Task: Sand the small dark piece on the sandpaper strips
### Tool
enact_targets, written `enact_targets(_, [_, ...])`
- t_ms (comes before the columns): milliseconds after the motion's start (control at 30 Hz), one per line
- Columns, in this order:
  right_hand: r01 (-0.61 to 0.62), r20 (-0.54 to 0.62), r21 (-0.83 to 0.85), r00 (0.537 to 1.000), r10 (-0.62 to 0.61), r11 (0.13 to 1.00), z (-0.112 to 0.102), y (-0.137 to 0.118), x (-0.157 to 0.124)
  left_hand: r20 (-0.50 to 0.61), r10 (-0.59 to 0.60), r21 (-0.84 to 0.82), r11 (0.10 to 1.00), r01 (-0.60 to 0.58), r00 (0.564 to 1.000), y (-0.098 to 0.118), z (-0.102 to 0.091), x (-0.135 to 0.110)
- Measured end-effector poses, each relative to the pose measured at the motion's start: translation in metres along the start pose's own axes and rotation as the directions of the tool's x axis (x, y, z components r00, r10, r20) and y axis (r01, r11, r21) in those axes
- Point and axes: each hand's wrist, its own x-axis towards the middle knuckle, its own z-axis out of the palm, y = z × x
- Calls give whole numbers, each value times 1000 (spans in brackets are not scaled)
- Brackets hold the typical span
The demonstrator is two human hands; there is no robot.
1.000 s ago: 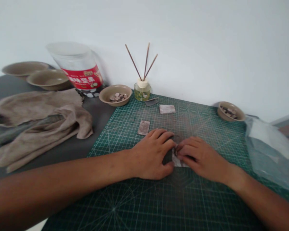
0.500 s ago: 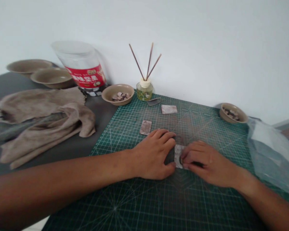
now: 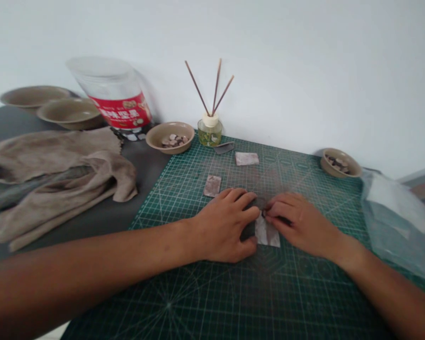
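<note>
A small whitish-grey rectangular sheet [image 3: 267,233], worn and streaked, lies on the green cutting mat [image 3: 205,302]. My left hand [image 3: 230,224] rests palm down at the sheet's left side, fingers spread, with thumb and index fingertip at its left edge. Between that thumb and index finger shows a dark grey patch, perhaps another sheet or shadow. My right hand [image 3: 293,219] is closed in a pinch at the sheet's far edge. A small dark round piece is in its fingertips, mostly hidden by them. Two similar worn sheets lie farther back, one brownish [image 3: 212,185] and one pale [image 3: 247,158].
Small round pieces fill part of a left bowl [image 3: 152,139] and a right bowl [image 3: 354,171]. A reed diffuser [image 3: 209,132] stands by a dark grey flap [image 3: 224,148]. Leftward are a plastic jar [image 3: 123,111], more bowls [image 3: 71,118] and a brown cloth [image 3: 56,151]. A plastic bag [image 3: 393,226] lies right.
My right hand has slid away from me along the sheet to its far edge, uncovering the near part. My left hand stays in place. The view has shifted slightly.
</note>
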Motion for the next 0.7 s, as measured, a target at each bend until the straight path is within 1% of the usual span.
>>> enact_targets(100, [74,98,84,992,-82,994,1,-1,-2,9,4,-8,1000,-4,1000,0,0,0])
enact_targets(167, [104,63,65,992,-108,992,3,-2,-3,9,7,-16,1000,-7,1000,0,0,0])
enact_targets(233, [61,-22,-26,998,-62,998,4,-1,-3,4,-2,-13,1000,2,1000,0,0,-1])
enact_targets(267, [35,-42,-60,998,-38,998,3,1,-3,2,-6,-12,1000,6,1000,0,0,-1])
enact_targets(300, [22,-32,-71,999,-24,997,1,2,-3,3,-10,-12,1000,10,1000,0,0,-1])
enact_targets(333, [30,5,-54,1000,-29,998,0,3,-4,4,-10,-14,1000,10,1000,0,0,-1])
enact_targets(400, [88,104,23,990,-90,996,-2,2,-5,7,-4,-22,1000,5,1000,0,0,-1])
enact_targets(433, [111,123,52,986,-117,992,-2,1,-5,6,-1,-25,1000,1,1000,0,0,-1])
enact_targets(467, [120,111,58,986,-126,991,-1,0,-5,4,2,-25,1000,-2,1000,0,0,-1])
enact_targets(500, [108,73,45,991,-111,993,-1,-1,-5,1,3,-24,1000,-3,1000,0,0,-1])
enact_targets(567, [42,1,4,999,-42,999,0,-1,-4,-2,-1,-19,1000,1,1000,-1,0,-1])
enact_targets(600, [9,-2,-3,1000,-9,1000,0,-1,-4,-1,-5,-18,1000,5,1000,-1,0,-1])
enact_targets(633, [-8,23,10,1000,8,1000,-1,-1,-4,-1,-8,-17,1000,8,1000,-1,1,-1])
enact_targets(700, [6,116,78,993,-15,997,-2,-3,-5,1,-5,-20,1000,5,1000,-1,1,-1])
